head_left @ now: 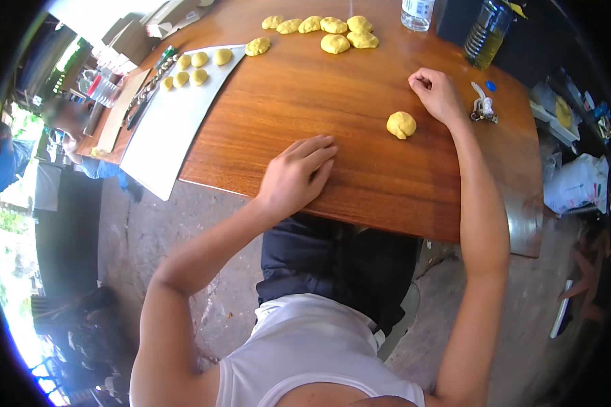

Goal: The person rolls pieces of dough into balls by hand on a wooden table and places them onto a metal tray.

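Note:
My left hand (297,171) rests palm down on the wooden table (285,102) near its front edge, fingers spread a little, holding nothing. To the right, my right hand (436,93) lies on the table with its fingers curled in; whatever they may hold is hidden. Just below and left of it sits a single yellow dough ball (401,125), touched by neither hand. Several yellow dough lumps (333,25) are grouped at the far side. Smaller round dough pieces (199,59) stand on a pale tray (170,122) at the left.
At the back right are a clear bottle (417,15) and a bottle of yellowish liquid (485,37). A blue cap (491,86) and a crumpled wrapper (483,107) lie right of my right hand. Another person (68,122) is at the far left, beside a red-lidded jar (102,90).

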`<state>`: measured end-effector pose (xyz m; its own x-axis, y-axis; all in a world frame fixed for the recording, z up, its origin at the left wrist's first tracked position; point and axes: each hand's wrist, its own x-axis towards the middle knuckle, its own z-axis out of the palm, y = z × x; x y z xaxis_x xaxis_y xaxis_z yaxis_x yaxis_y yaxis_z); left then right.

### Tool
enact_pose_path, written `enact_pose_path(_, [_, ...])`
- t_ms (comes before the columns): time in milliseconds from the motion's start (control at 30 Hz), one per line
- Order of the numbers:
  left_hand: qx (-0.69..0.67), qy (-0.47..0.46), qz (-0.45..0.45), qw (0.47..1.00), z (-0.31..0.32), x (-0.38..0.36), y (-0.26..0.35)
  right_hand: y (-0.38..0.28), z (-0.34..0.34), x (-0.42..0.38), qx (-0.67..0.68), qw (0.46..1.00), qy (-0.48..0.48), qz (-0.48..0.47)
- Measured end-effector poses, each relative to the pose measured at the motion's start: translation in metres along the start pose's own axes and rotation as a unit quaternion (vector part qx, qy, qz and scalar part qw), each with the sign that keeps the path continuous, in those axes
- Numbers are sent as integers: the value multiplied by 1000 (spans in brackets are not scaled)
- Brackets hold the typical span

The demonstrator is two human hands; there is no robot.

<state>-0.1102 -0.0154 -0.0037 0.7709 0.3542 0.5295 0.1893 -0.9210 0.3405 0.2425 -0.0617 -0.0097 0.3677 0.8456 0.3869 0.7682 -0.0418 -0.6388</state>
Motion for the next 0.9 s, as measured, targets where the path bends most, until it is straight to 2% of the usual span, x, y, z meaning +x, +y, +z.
enact_pose_path(100, [40,-15,-30,999,-26,-21,-6,1,1,2,-4,1000,-8,2])
enact_pose_path(167, [74,19,-91,993,-27,-15,-31,2,4,3,4,1000,-3,-10])
enact_pose_path(267, [-2,65,-128,990,-1,31,-61,0,2,5,-31,999,0,12])
enact_pose_path(367, [-35,31,-164,985,29,62,-51,-1,-1,4,-41,999,-4,24])
enact_pose_path(467, [15,51,-40,998,42,47,-38,5,-2,4,-37,999,-3,6])
enact_pose_path(500, [14,53,-42,998,31,36,-30,6,-3,4,-39,999,-6,4])
enact_pose_path(567, [-76,18,-158,984,-2,17,-15,8,0,3,-30,1000,1,1])
enact_pose_path(600, [-77,18,-163,984,-14,5,-19,9,1,2,-30,1000,-4,1])
enact_pose_path(667, [-49,38,-234,970,-36,-20,-31,9,0,1,-30,1000,-5,-4])
enact_pose_path(700, [-53,38,-238,969,-43,-30,-31,10,0,0,-33,999,-10,-3])
enact_pose_path(767, [21,49,-279,959,-52,-51,-27,10,0,0,-32,999,-8,-4])
enact_pose_path(900, [155,82,-209,962,-40,-70,-28,1,-1,-8,-56,998,-5,18])
